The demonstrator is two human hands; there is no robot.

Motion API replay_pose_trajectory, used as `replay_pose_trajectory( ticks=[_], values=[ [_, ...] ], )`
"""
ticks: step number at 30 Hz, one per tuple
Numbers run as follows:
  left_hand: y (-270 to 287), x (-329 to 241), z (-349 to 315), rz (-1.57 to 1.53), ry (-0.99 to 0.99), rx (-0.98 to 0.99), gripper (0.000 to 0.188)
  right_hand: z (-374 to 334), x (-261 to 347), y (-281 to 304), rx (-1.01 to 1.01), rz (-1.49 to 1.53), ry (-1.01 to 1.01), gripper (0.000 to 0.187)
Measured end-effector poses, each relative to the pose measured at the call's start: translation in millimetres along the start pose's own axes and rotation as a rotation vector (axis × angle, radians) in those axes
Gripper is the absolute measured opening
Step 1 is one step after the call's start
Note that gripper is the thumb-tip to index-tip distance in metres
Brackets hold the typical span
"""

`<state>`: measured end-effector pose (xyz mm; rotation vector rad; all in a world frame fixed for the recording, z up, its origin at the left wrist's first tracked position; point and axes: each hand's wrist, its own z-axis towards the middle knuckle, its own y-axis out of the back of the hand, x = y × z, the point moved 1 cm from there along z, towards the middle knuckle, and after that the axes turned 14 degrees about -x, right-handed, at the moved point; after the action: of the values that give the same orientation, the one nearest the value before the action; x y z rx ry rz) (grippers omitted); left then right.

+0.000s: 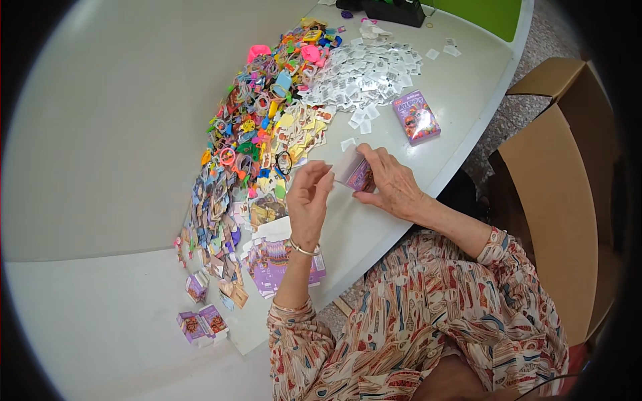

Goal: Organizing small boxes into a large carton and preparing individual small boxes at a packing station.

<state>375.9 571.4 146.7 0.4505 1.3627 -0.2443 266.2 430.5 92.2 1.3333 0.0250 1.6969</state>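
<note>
Over the table, a small purple carton (360, 178) with a pale inner side or flap showing is held between my hands. My right hand (394, 182) grips it from the right, with the thumb below and the fingers over the top. The fingers of my left hand (311, 197) are pinched together at the pale left edge of the carton. A bracelet circles the left wrist. Below my left forearm lies a fanned stack of flat purple cartons (271, 264). Farther off to the right, a finished-looking purple box (416, 117) lies on the table.
A long heap of colourful small toys (257, 113) runs along the table's left side. White square packets (368, 73) are piled behind my hands, with yellowish cards (301, 130) beside them. Folded purple boxes (202, 325) sit at lower left. An open cardboard box (548, 160) stands at right.
</note>
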Motion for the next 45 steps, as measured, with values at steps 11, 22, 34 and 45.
replay_pose_trajectory(
  ticks=[11,22,34,45],
  values=[
    [-16.8,21.0,-15.3,-0.054,0.072,-0.091,0.026,-5.9,2.7,-2.7,-0.117,-0.016,0.083,0.088],
    [-23.8,17.9,-4.0,0.166,-0.024,0.023,0.032,-8.1,-9.2,-10.6,-0.221,0.070,0.171,0.095],
    [-32.3,2.2,-16.5,0.443,-0.532,-0.032,0.028,-2.0,-9.7,-14.9,-0.249,0.132,0.148,0.087],
    [-37.8,-6.5,-6.5,0.628,-0.581,-0.121,0.017,-5.5,-8.8,-21.4,-0.141,0.253,0.003,0.080]
  ],
)
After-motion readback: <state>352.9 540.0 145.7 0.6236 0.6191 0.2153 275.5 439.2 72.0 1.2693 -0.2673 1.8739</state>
